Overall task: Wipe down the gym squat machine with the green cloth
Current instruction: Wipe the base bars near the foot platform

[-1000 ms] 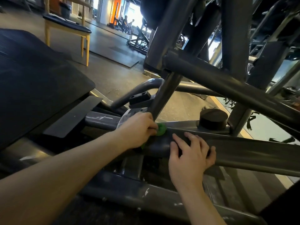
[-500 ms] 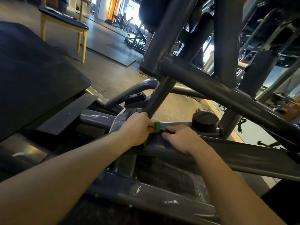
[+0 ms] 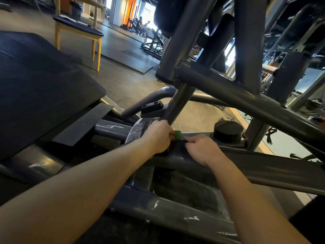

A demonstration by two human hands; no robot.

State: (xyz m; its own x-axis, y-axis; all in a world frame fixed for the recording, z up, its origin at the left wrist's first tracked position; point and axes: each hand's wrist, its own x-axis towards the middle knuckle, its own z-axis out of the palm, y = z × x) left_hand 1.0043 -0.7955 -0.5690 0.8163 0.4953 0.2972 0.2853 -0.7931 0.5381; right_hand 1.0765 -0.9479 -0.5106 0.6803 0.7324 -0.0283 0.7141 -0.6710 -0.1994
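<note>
Head view, low beside the squat machine. The left hand reached in at the joint where a slanted tube met the grey beam. Its grip was closed tight, fingers curled round the green cloth. Only a small bunched tip of the cloth showed past the knuckles, sitting on top of the beam at the foot of the tube; the rest was hidden in the fist.

The right hand lay on the same beam just beside the left, knuckles up, fingers curled under, one fingertip reaching the edge of the cloth. Whether that grip had hold of the cloth or merely touched it could not be told.

A black round cap stood on the beam just right of the right hand, apart from it. A ribbed black platform sloped up at left. The lower frame rail showed scuffed paint. A wooden chair with a dark seat stood on the floor well behind.
</note>
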